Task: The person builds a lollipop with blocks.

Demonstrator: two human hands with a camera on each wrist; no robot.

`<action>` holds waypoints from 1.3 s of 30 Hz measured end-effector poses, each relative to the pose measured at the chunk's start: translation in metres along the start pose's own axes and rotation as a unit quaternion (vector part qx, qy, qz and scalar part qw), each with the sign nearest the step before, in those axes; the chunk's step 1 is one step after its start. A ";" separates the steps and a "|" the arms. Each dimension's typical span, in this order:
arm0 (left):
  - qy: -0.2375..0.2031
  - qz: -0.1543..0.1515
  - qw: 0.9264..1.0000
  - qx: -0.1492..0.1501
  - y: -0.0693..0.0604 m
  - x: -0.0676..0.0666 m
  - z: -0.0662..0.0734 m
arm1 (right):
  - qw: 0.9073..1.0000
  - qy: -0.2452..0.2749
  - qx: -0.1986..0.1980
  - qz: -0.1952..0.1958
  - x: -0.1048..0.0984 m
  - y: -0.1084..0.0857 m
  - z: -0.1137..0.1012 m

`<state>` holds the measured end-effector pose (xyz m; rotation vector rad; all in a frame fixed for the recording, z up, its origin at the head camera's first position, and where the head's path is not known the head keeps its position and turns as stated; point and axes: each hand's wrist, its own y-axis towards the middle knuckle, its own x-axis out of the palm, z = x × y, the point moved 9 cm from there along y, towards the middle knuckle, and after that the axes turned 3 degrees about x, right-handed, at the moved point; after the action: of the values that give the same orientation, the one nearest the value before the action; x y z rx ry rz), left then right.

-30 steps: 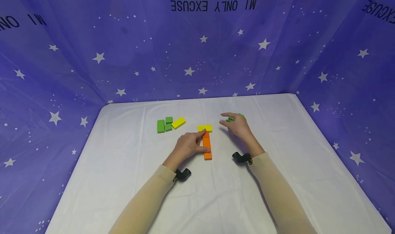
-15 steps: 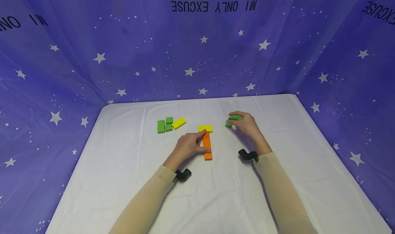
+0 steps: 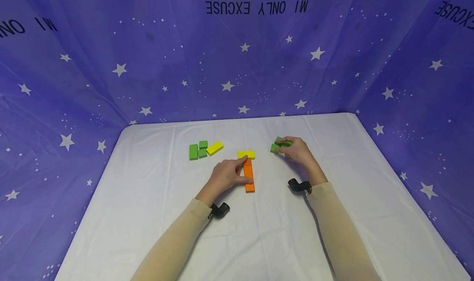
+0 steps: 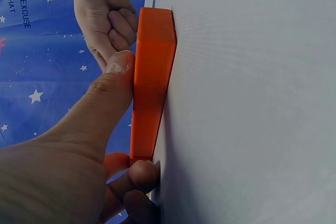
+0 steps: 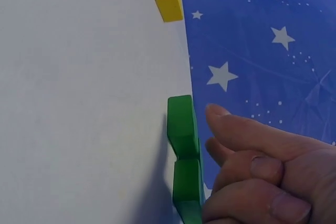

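A purple-blue curtain [image 3: 200,63] printed with white stars and upside-down black lettering hangs behind a bench [image 3: 259,240] spread with creased white cloth. Orange blocks [image 3: 248,172] lie end to end in a narrow strip around the middle of the bench, nearer its far edge than its near edge, with a seam visible close to the strip's far end. The left hand [image 3: 226,174] holds this strip, its grip clamped on the orange: the thumb presses on the nearer part, the forefinger reaches the far end. A yellow block [image 3: 249,153] lies crosswise at that far end, so the pieces form a T.

Toward the far right corner, the right hand [image 3: 296,151] is at a cluster of green blocks [image 3: 274,149], its forefinger and thumb on either side of them. I cannot tell whether that grip is apart or clamped, and fingers hide part of the cluster.

Toward the far left corner lie a larger green block [image 3: 193,152], 2 small green blocks [image 3: 203,144] and, just beside these, a slanted yellow piece [image 3: 214,148]. Beige sleeves [image 3: 166,244] cover the forearms, with black devices [image 3: 221,210] at the wrists.
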<state>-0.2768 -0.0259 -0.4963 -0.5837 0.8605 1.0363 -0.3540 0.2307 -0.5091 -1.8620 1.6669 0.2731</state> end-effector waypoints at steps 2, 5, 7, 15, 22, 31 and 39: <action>-0.001 0.000 1.000 -0.001 0.000 0.000 -0.001 | 1.000 -0.013 0.006 -0.002 0.001 0.000 0.001; -0.003 0.000 1.000 -0.002 0.000 0.001 -0.001 | 1.000 -0.025 0.013 -0.004 0.002 0.000 0.002; -0.004 0.000 1.000 -0.003 0.000 0.001 -0.001 | 1.000 -0.024 0.014 -0.005 0.002 0.000 0.002; -0.001 -0.006 1.000 -0.004 0.000 0.001 -0.001 | 0.999 -0.034 0.020 0.002 0.001 0.000 0.003; -0.008 -0.007 1.000 0.000 0.001 0.001 0.000 | 1.000 -0.023 0.021 0.005 0.002 -0.001 0.001; -0.001 -0.015 1.000 0.004 0.004 -0.002 0.000 | 0.999 -0.028 0.016 0.010 0.003 -0.001 -0.002; 0.019 -0.021 1.000 0.000 0.006 -0.001 -0.001 | 1.000 -0.027 0.014 0.005 0.004 0.000 -0.001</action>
<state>-0.2829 -0.0244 -0.4963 -0.6200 0.8790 0.9896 -0.3533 0.2268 -0.5105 -1.8097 1.6366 0.2990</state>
